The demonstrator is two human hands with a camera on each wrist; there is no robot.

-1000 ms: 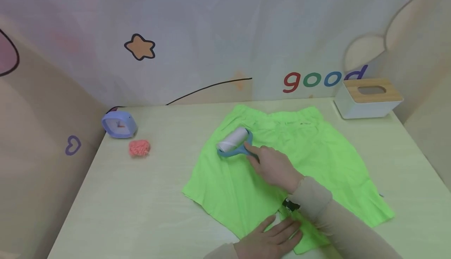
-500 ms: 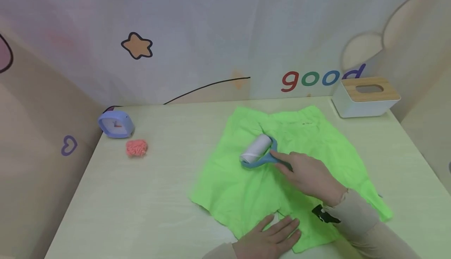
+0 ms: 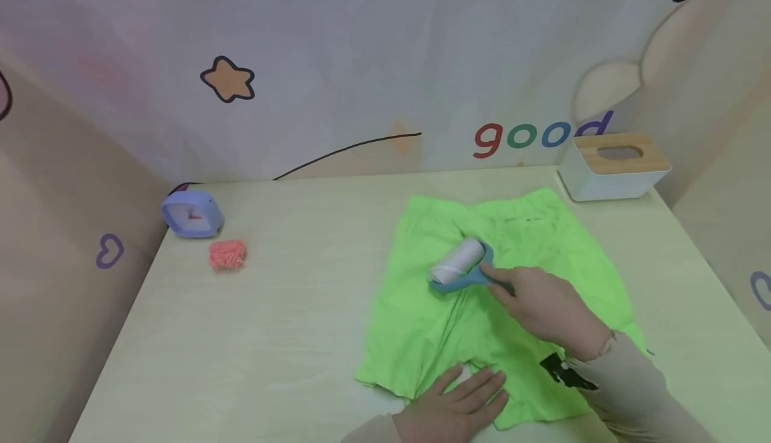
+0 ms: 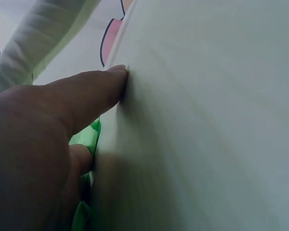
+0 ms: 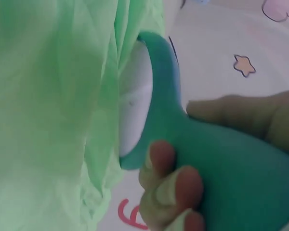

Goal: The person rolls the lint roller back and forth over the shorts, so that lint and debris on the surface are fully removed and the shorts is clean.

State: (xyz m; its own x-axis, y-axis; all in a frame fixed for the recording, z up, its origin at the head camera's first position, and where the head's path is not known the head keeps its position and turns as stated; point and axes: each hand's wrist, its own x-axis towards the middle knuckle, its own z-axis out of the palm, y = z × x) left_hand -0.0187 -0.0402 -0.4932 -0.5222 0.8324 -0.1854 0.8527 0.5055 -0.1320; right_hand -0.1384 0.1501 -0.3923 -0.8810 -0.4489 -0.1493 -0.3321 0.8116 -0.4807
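Observation:
Bright green shorts (image 3: 415, 322) lie spread on the table, waistband toward the wall, with creases near the middle. My right hand (image 3: 545, 302) grips the blue handle of a lint roller (image 3: 459, 262), whose white roll rests on the upper part of the shorts. In the right wrist view the fingers curl round the handle (image 5: 221, 163) and the roll (image 5: 135, 101) meets the bunched fabric. My left hand (image 3: 452, 406) lies flat with fingers spread at the lower hem between the two legs, over cloth and table.
A blue-violet clock (image 3: 193, 214) stands at the table's back left, with a pink fuzzy bundle (image 3: 227, 254) in front of it. A white tissue box (image 3: 614, 165) with a wooden lid stands at the back right. A printed cloth wall (image 3: 337, 61) rises behind the table.
My right hand has moved the lint roller rightward and slightly toward me across the shorts. The left leg of the shorts has been dragged right and wrinkled. My left hand stays at the hem.

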